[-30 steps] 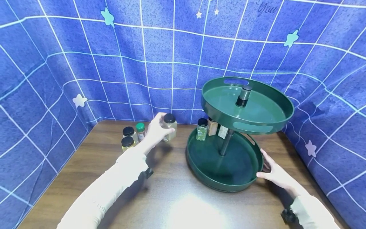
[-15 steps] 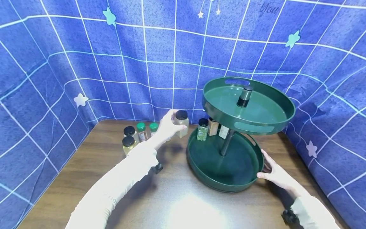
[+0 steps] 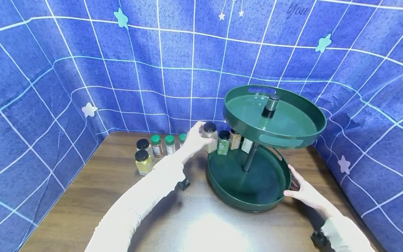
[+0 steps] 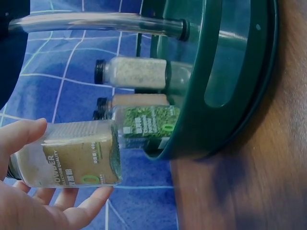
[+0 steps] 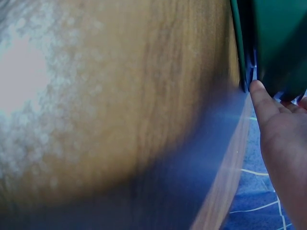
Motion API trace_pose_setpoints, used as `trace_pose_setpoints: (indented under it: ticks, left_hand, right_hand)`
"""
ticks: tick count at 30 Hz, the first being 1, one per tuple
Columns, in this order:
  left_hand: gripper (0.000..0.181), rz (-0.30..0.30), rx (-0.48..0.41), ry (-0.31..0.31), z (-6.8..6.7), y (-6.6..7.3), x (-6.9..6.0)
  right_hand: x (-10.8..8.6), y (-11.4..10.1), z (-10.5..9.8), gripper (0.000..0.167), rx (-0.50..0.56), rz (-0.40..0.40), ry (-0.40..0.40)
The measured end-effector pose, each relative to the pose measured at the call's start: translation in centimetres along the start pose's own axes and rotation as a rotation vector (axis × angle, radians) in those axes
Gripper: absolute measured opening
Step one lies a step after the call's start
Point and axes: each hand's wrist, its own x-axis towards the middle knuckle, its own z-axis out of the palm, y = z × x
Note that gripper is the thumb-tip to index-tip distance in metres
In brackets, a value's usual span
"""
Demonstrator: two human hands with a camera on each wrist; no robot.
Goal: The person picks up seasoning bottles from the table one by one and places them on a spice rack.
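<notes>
My left hand grips a glass spice jar with a black lid and tan powder inside. In the left wrist view, thumb and fingers lie on opposite sides of this powder jar, held off the table at the left rim of a dark green two-tier turntable. Just right of it, a jar of green flakes stands on the lower tier, beside a tan-filled jar and a pale-filled jar. My right hand touches the lower tier's right outer wall, its fingers spread and fairly straight.
Left on the wooden table stand green-capped jars and black-lidded ones, including a yellow-filled jar. The upper tier overhangs the lower one. A blue grid-patterned cloth encloses the back and sides.
My left hand has carried the powder jar rightward from the group of jars to the turntable's left rim, uncovering more green-capped jars. The right hand has stayed against the tier.
</notes>
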Motion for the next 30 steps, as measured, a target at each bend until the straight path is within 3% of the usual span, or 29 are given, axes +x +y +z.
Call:
trace_pose_setpoints:
  ticks: [18,22,30]
  left_hand:
    - [0.056,-0.008,0.017,0.001,3.9,-1.5,0.0]
    - [0.056,0.018,0.049,0.007,4.4,-1.9,-0.3]
    - [0.058,0.132,0.145,0.033,5.2,-2.6,-0.4]
  right_hand:
    - [0.0,0.0,0.1,0.094,-0.005,0.0,0.007]
    - [0.0,0.1,0.1,0.094,-0.005,0.003,0.008]
    - [-0.1,0.3,0.1,0.094,-0.005,-0.004,0.009]
